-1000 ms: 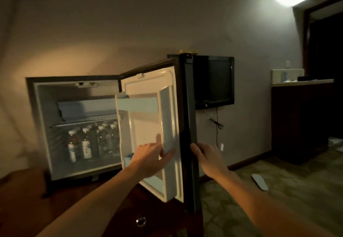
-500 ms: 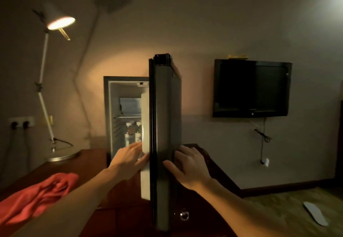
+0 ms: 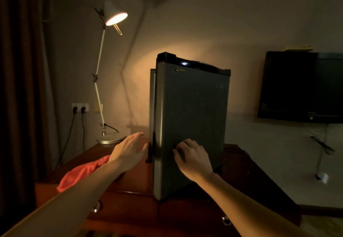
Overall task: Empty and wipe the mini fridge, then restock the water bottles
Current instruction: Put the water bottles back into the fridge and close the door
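The mini fridge's grey door [image 3: 193,106] stands nearly closed, its outer face turned toward me, with only a thin strip of the cabinet [image 3: 152,95] showing behind its left edge. My right hand [image 3: 193,158] presses flat on the lower part of the door's outer face. My left hand [image 3: 130,148] hovers with straight fingers at the door's free left edge; whether it touches is unclear. The door hides the water bottles inside. A red cloth [image 3: 83,171] lies crumpled on the wooden desk [image 3: 250,177], under my left forearm.
A white desk lamp [image 3: 111,19] shines at the desk's back left, its base [image 3: 110,140] near the fridge. Two plugs sit in a wall socket [image 3: 79,107]. A dark curtain hangs at the left. A black TV [image 3: 300,88] hangs on the right wall, cables below it.
The door has swung from wide open to nearly closed, covering the bottles. My left hand has come off its inner side and out past its edge. The view has turned left.
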Tool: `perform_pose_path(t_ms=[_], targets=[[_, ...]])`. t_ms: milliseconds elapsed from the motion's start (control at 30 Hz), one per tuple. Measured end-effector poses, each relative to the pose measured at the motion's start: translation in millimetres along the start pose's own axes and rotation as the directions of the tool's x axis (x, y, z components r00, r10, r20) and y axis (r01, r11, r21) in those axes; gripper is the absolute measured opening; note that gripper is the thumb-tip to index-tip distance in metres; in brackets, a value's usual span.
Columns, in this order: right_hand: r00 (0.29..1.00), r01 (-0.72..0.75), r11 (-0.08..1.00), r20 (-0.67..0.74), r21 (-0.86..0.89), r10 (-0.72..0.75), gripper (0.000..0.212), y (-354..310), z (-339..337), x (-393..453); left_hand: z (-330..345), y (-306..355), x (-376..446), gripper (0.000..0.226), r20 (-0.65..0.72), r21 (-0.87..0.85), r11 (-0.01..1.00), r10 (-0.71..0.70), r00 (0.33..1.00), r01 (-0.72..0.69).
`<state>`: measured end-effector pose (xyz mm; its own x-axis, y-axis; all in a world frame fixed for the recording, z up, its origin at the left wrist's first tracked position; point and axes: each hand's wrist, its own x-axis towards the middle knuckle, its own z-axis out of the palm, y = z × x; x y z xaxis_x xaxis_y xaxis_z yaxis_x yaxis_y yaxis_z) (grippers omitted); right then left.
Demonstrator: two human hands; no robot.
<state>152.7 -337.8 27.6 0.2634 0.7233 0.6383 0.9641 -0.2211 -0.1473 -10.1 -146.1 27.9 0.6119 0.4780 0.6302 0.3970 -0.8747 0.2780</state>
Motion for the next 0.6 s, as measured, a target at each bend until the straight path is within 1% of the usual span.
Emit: perform_pose_path(t_ms=[67,167,367,433,500,600], targets=[[1.0,-0.01,1.0,0.002,0.002,0.01,0.03,-4.9,12.9,8.8,-1.0,-12.6,-1.8,0.059,-0.009,0.008,0.999,-0.036,0.999,0.036],[1.0,-0.019,1.0,0.021,-0.008,0.019,0.034,-9.2,32.1,22.7,4.0,-27.5,0.6,0.068,-0.019,-0.012,0.999,-0.053,0.998,0.052],[0.998,-0.044,0.997,0.046,-0.063,0.047,0.042,-8.8,61.1,51.9,5.5,-21.5,7.1,0.043,-0.013,0.034,0.998,0.044,0.999,-0.043],[0.996,-0.045,0.997,0.078,-0.07,0.05,0.041,-3.9,69.2,61.5,12.5,-15.6,14.0,0.041,0.018,0.033,0.996,0.077,0.997,-0.078],[0.993,-0.043,0.996,0.109,-0.076,0.051,0.041,3.3,75.6,71.4,25.5,-12.0,22.1,0.045,0.063,0.034,0.995,0.087,0.994,-0.089],[0.994,-0.057,0.995,0.086,-0.08,0.064,0.039,17.4,84.1,82.7,45.7,-6.9,36.2,0.054,0.15,0.053,0.992,0.102,0.983,-0.111]])
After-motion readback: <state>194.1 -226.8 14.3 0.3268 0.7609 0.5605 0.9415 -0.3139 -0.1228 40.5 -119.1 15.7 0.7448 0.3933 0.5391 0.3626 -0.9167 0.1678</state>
